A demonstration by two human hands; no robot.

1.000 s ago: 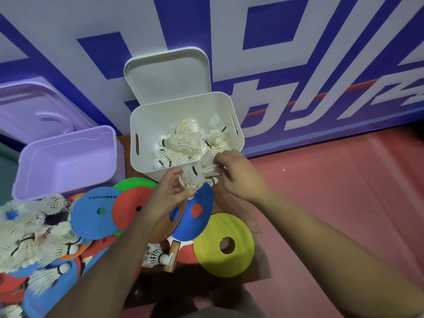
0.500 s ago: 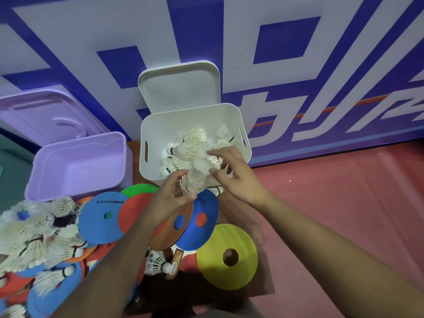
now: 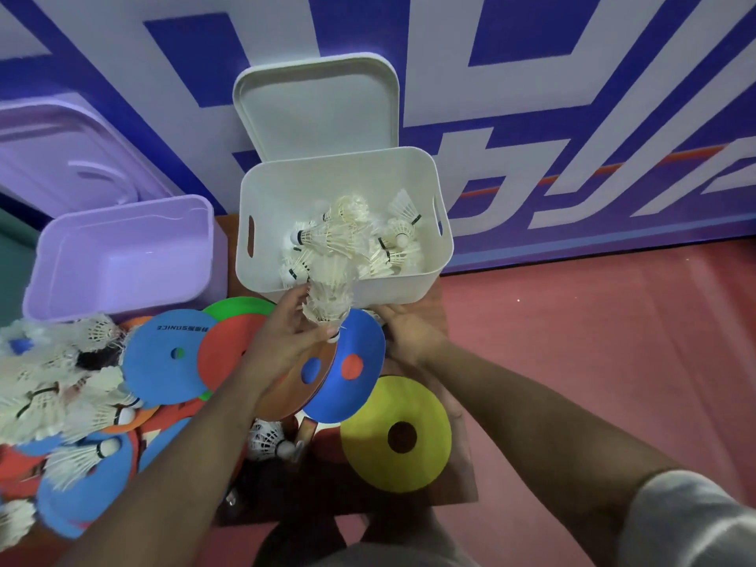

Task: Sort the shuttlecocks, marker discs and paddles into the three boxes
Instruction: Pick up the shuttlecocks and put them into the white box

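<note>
Your left hand [image 3: 286,337] has its fingers curled round a bunch of shuttlecocks [image 3: 331,296]. The feathers point up and the cork tip points down. The bunch is right at the front edge of the white box [image 3: 401,288], not over the middle of it yet. More of the same kind lie inside that box, so it looks like the right home for them. Lift the bunch a little so the feathers do not catch on the edge. Move it over the middle of the box, bring it down low, then let your fingers go loose. A drop from high up could make them bounce out or bend the feathers. Do not squeeze hard, because feathers crush easily. Your right hand [image 3: 409,329] lies palm up just beside the front of the box. Its fingertips go behind the blue disc [image 3: 352,366], so I cannot tell if it pinches anything. You could use it to hold the box steady, I think. The purple box [image 3: 122,206] to the left has no shuttlecocks in it. A big pile [image 3: 49,386] waits on the left of the worktop [image 3: 462,476], mixed in with discs, so more trips are likely.
</note>
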